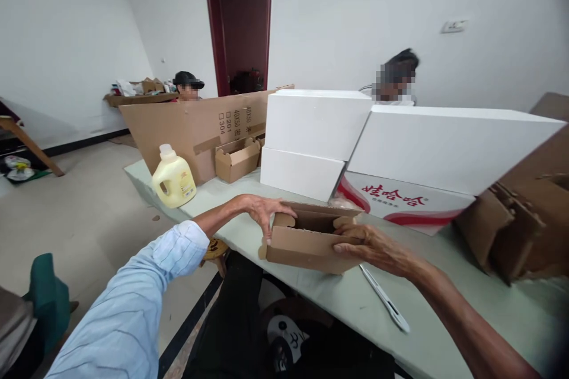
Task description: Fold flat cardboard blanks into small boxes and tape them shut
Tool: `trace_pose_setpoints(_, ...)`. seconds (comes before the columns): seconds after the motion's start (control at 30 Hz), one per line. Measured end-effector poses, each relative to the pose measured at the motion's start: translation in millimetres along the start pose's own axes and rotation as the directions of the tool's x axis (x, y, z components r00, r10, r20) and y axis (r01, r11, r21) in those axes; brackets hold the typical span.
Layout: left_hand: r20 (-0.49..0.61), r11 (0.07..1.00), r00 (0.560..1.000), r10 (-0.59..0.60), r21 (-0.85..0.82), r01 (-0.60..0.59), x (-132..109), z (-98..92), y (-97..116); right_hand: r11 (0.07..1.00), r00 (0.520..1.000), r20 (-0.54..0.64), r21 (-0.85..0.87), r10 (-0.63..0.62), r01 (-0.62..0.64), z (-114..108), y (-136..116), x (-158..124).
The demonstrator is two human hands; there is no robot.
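A small open brown cardboard box sits at the near edge of the pale green table. My left hand grips its left end, fingers curled over the side flap. My right hand holds its right end, thumb over the rim and fingers along the front wall. The box's inside is mostly hidden.
Stacked white foam boxes and a printed carton stand behind. A white pen-like tool lies by my right wrist. A yellow jug, a folded small carton and a cardboard sheet sit left; flat cartons right. Two people sit behind.
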State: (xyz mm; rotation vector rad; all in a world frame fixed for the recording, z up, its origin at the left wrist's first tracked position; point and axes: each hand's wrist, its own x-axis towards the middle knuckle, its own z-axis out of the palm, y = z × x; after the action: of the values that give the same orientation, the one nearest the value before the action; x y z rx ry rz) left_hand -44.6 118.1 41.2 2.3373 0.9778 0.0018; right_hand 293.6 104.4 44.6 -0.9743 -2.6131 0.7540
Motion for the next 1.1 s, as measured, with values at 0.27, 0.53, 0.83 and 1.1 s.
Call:
trace_pose_setpoints(0.27,-0.094,0.995,0.995,0.041,-0.090,-0.049,-17,-1.5,0,0.993,0.995,-0.101,0.120,0.023,-0.011,10,-1,-9)
trace_pose_setpoints(0.53,-0.373,0.947,0.927,0.050,-0.276,-0.162,-32,19.5,-19,0.965,0.873,-0.479,0.259,0.090,0.042,25,18,-13)
trace_pose_setpoints(0.83,-0.683,0.814,0.714,-0.154,-0.497,-0.300,-34,57.8,-39,0.835,0.662,-0.662,0.542,0.352,0.098,67,57,-11)
trace_pose_setpoints(1.1,-0.865,0.834,0.354,-0.355,-0.464,-0.297,-3,78.9,-48,0.675,0.601,-0.646,0.702,0.471,0.227,86,62,-6)
